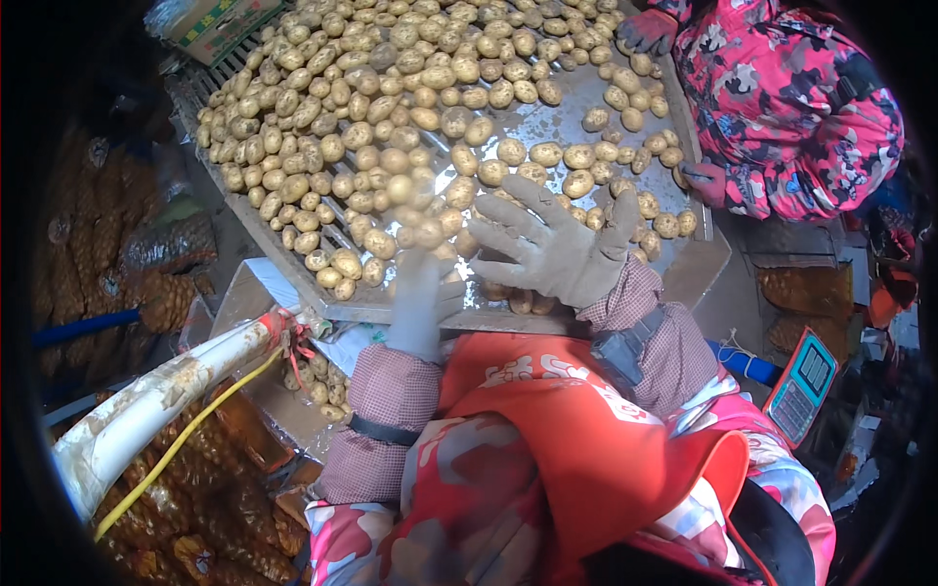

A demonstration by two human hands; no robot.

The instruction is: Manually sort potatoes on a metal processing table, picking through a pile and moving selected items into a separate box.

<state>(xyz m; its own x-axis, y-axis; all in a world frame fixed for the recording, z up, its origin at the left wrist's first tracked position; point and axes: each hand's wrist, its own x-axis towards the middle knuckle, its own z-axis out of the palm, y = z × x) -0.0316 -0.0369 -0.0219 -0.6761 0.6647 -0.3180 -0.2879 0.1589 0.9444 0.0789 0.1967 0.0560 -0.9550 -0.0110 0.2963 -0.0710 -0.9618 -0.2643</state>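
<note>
Potatoes (359, 135) lie heaped across a metal sorting table (469, 320) with slatted bars. My right hand (560, 249), in a dirty grey work glove, is spread palm up over the potatoes near the table's front edge, with nothing in it. To its left, my left hand (421, 293) is gloved and blurred by motion at the front edge; its finger position is unclear. Just beyond it, several potatoes (414, 212) are also blurred. A few potatoes (520, 300) rest between my right hand and the table's front rim.
A co-worker in pink camouflage (784, 117) stands at the right, gloved hands on the table's edge. A white pole (161, 395) and yellow hose (183, 439) slant at left. Net sacks (198, 505) lie below. A cardboard box (220, 29) stands back left, a digital scale (802, 388) at right.
</note>
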